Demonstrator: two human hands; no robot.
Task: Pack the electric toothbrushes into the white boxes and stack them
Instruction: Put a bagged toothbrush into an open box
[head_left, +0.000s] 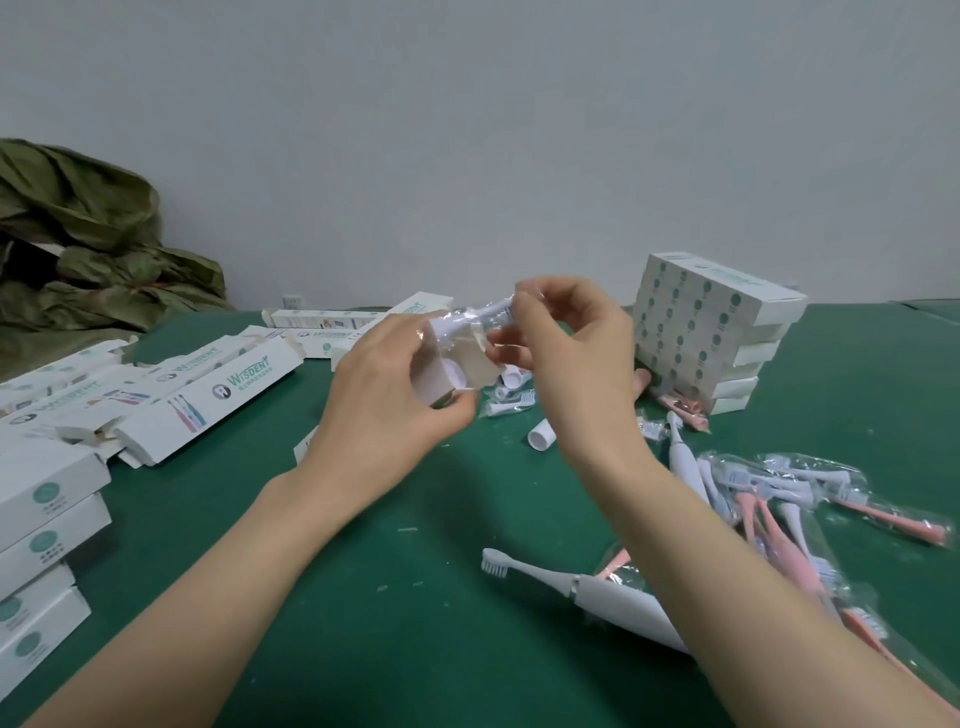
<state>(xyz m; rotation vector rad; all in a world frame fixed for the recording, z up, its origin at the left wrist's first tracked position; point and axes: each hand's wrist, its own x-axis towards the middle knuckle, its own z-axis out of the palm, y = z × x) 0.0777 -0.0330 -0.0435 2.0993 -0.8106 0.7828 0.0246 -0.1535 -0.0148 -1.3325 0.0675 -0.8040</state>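
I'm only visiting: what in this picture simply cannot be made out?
All head view:
1. Inside of the open white box, hidden by the left hand and its flaps.
2. The wrapped brush head, blurred by shiny film and fingers of the right hand.
3. The white toothbrush handle end, behind the right forearm.
4. The box pile at left, cut by the frame edge.
5. Print on the stacked boxes, too small.

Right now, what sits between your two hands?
In the head view, the left hand grips an open white box, and the right hand pinches a small plastic-wrapped white piece just above its mouth.
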